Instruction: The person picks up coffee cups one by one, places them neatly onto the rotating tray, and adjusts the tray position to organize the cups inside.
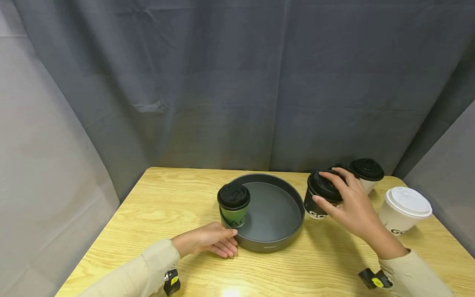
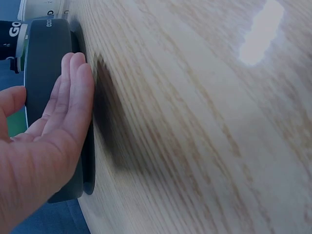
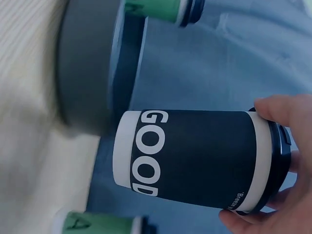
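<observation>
My right hand [image 1: 352, 210] grips a black paper cup [image 3: 200, 158] round its black lid, fingers and thumb on opposite sides. The cup bears white "GOOD" lettering, and it hangs above the table just right of a round dark grey pan [image 1: 274, 212]. At the pan's near left side is my left hand [image 1: 209, 239]. Its thumb touches the rim and its nearly straight fingers [image 2: 73, 92] lie along the outer wall. Inside the pan, by that hand, stands a green cup [image 1: 234, 216] with a black lid.
A white cup [image 1: 402, 212] with a white lid stands right of my right hand. Behind that hand is a pale cup with a black lid [image 1: 366, 169]. Another green cup [image 3: 100, 223] shows in the right wrist view. Grey curtains [image 1: 230, 90] enclose the wooden table [image 1: 178, 194].
</observation>
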Demonstrator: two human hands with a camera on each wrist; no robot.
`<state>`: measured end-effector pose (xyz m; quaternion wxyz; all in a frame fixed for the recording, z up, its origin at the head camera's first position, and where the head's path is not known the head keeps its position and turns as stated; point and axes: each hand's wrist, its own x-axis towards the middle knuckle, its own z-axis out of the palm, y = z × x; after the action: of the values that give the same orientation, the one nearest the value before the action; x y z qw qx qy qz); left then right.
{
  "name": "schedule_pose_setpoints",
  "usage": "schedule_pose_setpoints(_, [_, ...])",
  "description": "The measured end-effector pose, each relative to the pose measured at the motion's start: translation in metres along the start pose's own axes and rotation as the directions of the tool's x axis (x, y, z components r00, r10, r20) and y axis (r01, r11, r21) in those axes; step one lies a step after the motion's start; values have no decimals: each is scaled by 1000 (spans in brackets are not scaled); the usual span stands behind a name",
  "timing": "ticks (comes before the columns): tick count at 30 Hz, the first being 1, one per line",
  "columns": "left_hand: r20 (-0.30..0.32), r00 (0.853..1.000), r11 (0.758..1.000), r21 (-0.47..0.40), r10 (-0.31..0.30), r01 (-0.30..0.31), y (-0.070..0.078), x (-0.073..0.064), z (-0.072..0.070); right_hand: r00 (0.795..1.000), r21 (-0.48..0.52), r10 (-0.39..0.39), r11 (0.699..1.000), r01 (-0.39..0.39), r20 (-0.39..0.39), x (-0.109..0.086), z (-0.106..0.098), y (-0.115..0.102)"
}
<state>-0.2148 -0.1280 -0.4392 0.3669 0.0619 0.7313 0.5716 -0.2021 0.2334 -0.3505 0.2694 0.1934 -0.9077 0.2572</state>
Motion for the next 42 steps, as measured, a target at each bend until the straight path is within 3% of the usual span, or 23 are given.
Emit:
schedule_pose_setpoints(4, [-5,1000,1000,1,-7,7,1,0,-1,999,16,-24,1000,24,44,6,4,-21])
schedule_pose_setpoints(10, [-15,1000,1000,5,-9,9,1,-2,-2,991,54,-101,994,96,85,13,28,-46])
schedule_pose_setpoints(18, [-10,1000,1000,5,-2,2,1,-3,-1,981,95,-125,989,112,147,7,61,-70])
schedule_pose_setpoints(30, [-1,1000,1000,13,2,-2,1,-2,0,977,93,-135,988,120,168,-8,86,-72])
schedule_pose_setpoints(42, [5,1000,999,34,8,-9,1,-2,-1,979,69,-130,990,120,158,-16,96,-75])
